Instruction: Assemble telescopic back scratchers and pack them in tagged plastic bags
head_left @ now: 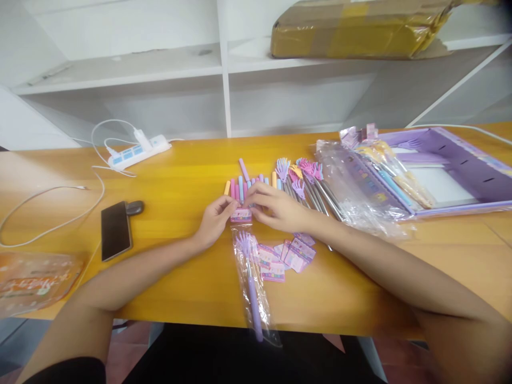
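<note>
A small pink printed card (241,215) lies at the top of a clear bag holding a purple hand-shaped scratcher (254,306). My left hand (216,218) pinches the card's upper left side. My right hand (274,207) is at the card's upper right, fingers bent and thumb and fingertips close together; what they hold is too small to make out. Just beyond my hands are several coloured handle tubes (240,188). Scratcher heads on metal rods (308,170) lie right of them, partly behind my right arm. Loose printed cards (274,261) are spread beside the bag.
A purple box (472,204) with bagged scratchers and clear plastic bags (368,213) stands at the right. A phone (116,230), a power strip (140,153) and cables are at the left. White shelves (226,96) with a taped carton (356,29) rise behind.
</note>
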`<state>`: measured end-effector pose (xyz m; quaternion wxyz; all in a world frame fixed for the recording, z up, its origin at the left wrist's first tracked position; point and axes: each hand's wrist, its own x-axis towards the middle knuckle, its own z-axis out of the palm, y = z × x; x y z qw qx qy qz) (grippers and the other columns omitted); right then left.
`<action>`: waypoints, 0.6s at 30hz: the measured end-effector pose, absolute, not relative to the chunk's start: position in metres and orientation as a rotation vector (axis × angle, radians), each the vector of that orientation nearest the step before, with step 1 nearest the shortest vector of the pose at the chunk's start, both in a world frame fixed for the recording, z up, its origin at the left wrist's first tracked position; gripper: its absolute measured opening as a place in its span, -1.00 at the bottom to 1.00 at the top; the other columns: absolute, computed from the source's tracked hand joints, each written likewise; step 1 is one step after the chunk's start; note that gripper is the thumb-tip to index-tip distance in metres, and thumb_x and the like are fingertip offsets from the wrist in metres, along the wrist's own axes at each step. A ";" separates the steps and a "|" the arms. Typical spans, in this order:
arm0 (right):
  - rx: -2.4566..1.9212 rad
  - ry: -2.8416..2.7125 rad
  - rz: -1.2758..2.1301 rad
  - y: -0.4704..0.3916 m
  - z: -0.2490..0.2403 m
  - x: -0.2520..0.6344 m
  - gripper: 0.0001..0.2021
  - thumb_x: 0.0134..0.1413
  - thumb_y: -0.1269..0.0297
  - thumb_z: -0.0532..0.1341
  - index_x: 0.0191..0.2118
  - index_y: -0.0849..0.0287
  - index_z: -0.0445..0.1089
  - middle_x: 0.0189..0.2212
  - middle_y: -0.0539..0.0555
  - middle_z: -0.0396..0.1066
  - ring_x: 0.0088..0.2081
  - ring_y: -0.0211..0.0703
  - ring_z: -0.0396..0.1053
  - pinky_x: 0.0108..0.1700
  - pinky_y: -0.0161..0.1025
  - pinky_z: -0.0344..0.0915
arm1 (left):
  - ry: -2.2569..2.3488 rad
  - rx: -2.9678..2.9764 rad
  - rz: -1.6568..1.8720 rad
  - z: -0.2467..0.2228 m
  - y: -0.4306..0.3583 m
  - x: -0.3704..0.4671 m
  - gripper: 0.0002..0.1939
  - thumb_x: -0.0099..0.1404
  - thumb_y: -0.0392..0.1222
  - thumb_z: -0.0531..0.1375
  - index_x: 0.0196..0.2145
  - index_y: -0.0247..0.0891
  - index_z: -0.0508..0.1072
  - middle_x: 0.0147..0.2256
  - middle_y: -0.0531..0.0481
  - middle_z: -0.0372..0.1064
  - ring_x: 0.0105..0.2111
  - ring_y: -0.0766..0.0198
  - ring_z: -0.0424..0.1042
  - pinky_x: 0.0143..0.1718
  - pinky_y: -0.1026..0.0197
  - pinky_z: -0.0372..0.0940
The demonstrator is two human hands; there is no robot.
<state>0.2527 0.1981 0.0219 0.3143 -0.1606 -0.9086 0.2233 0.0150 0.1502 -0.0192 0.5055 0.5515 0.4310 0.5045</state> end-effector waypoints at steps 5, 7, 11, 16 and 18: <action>-0.393 -2.445 0.615 0.194 0.021 0.250 -0.75 0.44 0.40 0.16 0.11 0.13 0.48 0.02 0.17 0.37 -0.03 -0.06 0.43 0.06 -0.05 0.45 | 1.039 1.291 1.226 -0.019 0.149 0.014 -0.67 0.46 0.10 0.35 -0.27 -0.23 0.54 -0.29 0.04 0.46 -0.25 0.25 0.41 -0.14 0.23 0.30; -0.403 -2.459 0.637 0.193 0.021 0.249 -0.74 0.43 0.40 0.16 0.13 0.13 0.47 0.02 0.17 0.39 -0.07 -0.08 0.44 0.02 -0.07 0.46 | 1.031 1.290 1.231 -0.018 0.149 0.014 -0.68 0.46 0.08 0.35 -0.28 -0.23 0.54 -0.30 0.05 0.45 -0.26 0.27 0.40 -0.14 0.24 0.30; -0.403 -2.444 0.639 0.193 0.019 0.248 -0.72 0.43 0.42 0.13 0.13 0.13 0.46 0.03 0.17 0.44 -0.08 -0.10 0.47 0.00 -0.08 0.48 | 1.043 1.299 1.224 -0.017 0.149 0.014 -0.67 0.46 0.11 0.34 -0.27 -0.22 0.52 -0.31 0.06 0.42 -0.27 0.27 0.41 -0.14 0.24 0.33; -0.428 -2.278 0.578 0.197 0.017 0.247 -0.70 0.44 0.48 0.10 0.09 0.13 0.50 0.01 0.16 0.49 0.02 -0.08 0.50 0.07 -0.05 0.48 | 0.986 1.360 1.120 -0.017 0.149 0.017 -0.62 0.40 0.14 0.39 -0.09 -0.21 0.51 -0.12 -0.04 0.53 -0.12 0.20 0.52 -0.03 0.19 0.41; -0.450 -2.239 0.540 0.198 0.018 0.247 -0.70 0.43 0.49 0.11 0.11 0.13 0.51 0.03 0.18 0.49 0.05 -0.06 0.50 0.07 -0.03 0.49 | 0.974 1.397 1.056 -0.019 0.150 0.018 -0.60 0.35 0.06 0.44 -0.04 -0.22 0.50 -0.07 -0.09 0.56 -0.07 0.17 0.56 0.02 0.17 0.43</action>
